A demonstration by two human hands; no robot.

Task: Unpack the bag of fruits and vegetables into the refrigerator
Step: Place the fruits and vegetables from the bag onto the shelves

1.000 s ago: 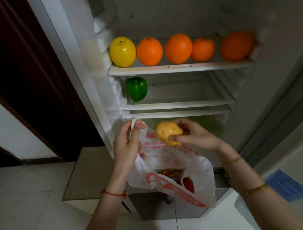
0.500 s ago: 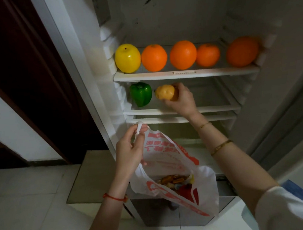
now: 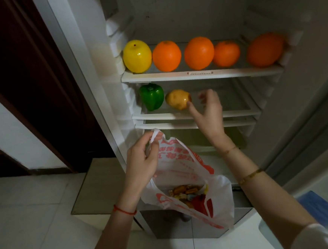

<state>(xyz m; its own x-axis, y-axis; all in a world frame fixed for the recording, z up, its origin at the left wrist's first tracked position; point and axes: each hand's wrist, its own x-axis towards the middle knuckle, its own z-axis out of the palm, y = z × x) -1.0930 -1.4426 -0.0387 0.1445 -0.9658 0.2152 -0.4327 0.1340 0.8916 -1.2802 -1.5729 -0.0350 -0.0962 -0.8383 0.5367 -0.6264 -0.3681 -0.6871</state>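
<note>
A white plastic bag with red print (image 3: 184,173) hangs open below the fridge shelves, with small produce and something red inside. My left hand (image 3: 142,159) pinches its handle. A yellow-brown potato (image 3: 178,99) lies on the second shelf (image 3: 197,114) beside a green bell pepper (image 3: 151,98). My right hand (image 3: 207,109) is just right of the potato, fingers apart, a fingertip near or touching it. On the top shelf (image 3: 202,74) stand a yellow fruit (image 3: 137,56) and several oranges (image 3: 198,52).
The fridge is open, its left wall and door frame (image 3: 90,91) close to the shelves. A third shelf (image 3: 198,124) sits right under the second. A dark wooden door (image 3: 28,76) is at the left. Pale floor tiles and a blue mat (image 3: 321,208) lie below.
My right hand carried the potato from above the bag up to the second shelf, set it beside the green pepper and let go. The left hand kept hold of the bag handle.
</note>
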